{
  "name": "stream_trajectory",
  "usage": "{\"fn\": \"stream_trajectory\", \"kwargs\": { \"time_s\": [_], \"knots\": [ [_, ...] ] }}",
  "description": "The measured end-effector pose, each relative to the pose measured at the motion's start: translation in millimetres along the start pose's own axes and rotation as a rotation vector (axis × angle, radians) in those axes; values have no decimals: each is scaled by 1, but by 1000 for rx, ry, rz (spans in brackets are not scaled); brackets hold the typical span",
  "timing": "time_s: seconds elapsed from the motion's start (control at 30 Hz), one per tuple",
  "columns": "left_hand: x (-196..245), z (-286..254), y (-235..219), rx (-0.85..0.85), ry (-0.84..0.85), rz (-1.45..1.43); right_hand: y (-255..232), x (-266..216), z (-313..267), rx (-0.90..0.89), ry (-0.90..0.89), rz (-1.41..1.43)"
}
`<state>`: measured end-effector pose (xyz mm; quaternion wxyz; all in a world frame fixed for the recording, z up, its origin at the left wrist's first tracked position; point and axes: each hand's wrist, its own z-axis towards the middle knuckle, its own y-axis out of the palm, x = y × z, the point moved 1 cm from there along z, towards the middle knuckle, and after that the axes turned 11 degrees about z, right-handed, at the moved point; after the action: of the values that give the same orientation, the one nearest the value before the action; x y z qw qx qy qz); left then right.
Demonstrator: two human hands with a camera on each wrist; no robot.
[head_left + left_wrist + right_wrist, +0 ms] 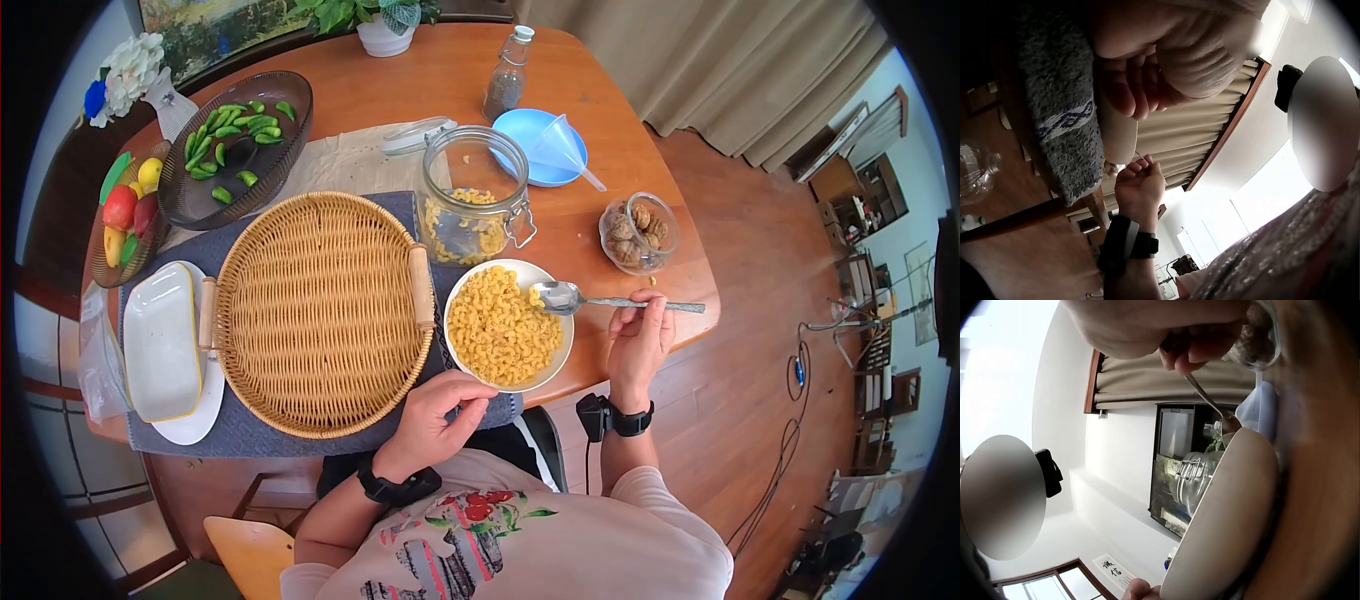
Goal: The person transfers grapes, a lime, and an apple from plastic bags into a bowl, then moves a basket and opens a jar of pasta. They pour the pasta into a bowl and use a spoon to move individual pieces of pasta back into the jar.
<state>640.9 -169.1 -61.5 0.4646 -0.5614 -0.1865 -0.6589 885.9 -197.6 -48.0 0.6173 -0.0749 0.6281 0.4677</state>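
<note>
A white bowl [505, 325] full of yellow macaroni stands near the table's front edge. The right hand [640, 345] pinches the handle of a metal spoon [560, 298], whose tip lies over the macaroni at the bowl's right rim; the same hand [1166, 331] and the bowl's outer side [1222, 519] show in the right wrist view. At the bowl's lower left rim, the left hand [445, 412] touches it with its fingertips, fingers loosely bent. Behind the bowl stands an open glass jar [475, 200] with some macaroni in it.
A wicker tray [325, 315] lies left of the bowl on a grey cloth [240, 440]. White dishes [160, 345] stand further left. Behind are a blue plate [520, 125] with a funnel [560, 145], a bottle [507, 80] and a walnut jar [637, 235].
</note>
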Motion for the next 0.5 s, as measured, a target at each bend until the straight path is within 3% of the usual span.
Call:
{"fn": "stream_trajectory", "kwargs": {
  "time_s": [0.5],
  "knots": [
    [0, 0, 1, 3, -5, -3, 0, -3, 0, -1, -20, 14]
  ]
}}
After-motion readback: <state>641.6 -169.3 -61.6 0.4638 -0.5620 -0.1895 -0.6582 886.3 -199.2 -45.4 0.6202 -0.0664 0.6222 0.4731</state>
